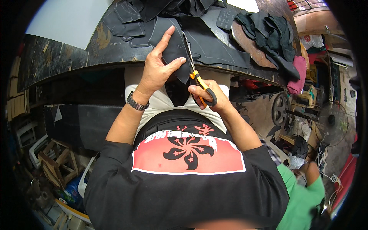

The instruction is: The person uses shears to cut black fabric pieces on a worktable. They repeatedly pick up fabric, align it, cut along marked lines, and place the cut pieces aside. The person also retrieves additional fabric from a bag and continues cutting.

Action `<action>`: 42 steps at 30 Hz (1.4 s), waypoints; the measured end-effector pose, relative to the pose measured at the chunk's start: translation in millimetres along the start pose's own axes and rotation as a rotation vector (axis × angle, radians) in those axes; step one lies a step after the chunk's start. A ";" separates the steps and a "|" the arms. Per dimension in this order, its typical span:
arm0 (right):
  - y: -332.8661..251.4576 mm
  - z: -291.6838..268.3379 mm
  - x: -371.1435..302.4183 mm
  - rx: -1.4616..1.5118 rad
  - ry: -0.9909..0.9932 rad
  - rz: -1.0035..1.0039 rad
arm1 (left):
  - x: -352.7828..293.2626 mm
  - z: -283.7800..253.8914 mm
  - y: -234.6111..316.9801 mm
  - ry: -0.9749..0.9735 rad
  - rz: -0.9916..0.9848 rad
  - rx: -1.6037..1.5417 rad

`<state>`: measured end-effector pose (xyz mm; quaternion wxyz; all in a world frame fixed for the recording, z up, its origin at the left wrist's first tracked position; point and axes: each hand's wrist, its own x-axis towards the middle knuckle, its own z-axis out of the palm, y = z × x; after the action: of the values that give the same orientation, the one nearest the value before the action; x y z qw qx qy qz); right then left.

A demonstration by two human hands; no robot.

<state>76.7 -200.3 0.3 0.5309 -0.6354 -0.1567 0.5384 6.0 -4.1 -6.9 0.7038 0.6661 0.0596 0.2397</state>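
My left hand (156, 69) holds a black fabric piece (177, 46) at the table's near edge. Its thumb and index finger lie on top, while the other fingers are hidden beneath. Chalk-like lines mark the cloth, and its pointed lower end hangs past the edge. Wrapped round the handles of yellow-and-black scissors (199, 80), my right hand (215, 93) is just right of that piece. The blades point away from me along its right side. Another black fabric panel (214, 48), outlined in pale lines, lies flat to the right of the blades.
More cut black pieces (124, 21) lie at the far left of the dark worn table (73, 53). A crumpled black cloth heap (268, 34) covers its right end, near a pink cloth (297, 74). A person in a green shirt (297, 197) is behind at right, near a fan (332, 123).
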 end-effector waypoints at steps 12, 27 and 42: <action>2.7 3.2 -5.6 0.034 -0.058 0.029 | 10.5 -20.6 3.0 0.100 -0.067 -0.082; 3.9 3.7 -7.7 -0.060 0.027 0.037 | 6.9 -23.1 2.8 0.050 0.039 0.093; 7.8 2.1 -4.9 0.079 -0.043 -0.018 | -2.8 -21.8 13.6 -0.056 0.080 0.204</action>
<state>70.1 -206.0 -3.4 0.5571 -0.6008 -0.1522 0.5528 -8.7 14.5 3.3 0.6237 0.7425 0.0370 0.2416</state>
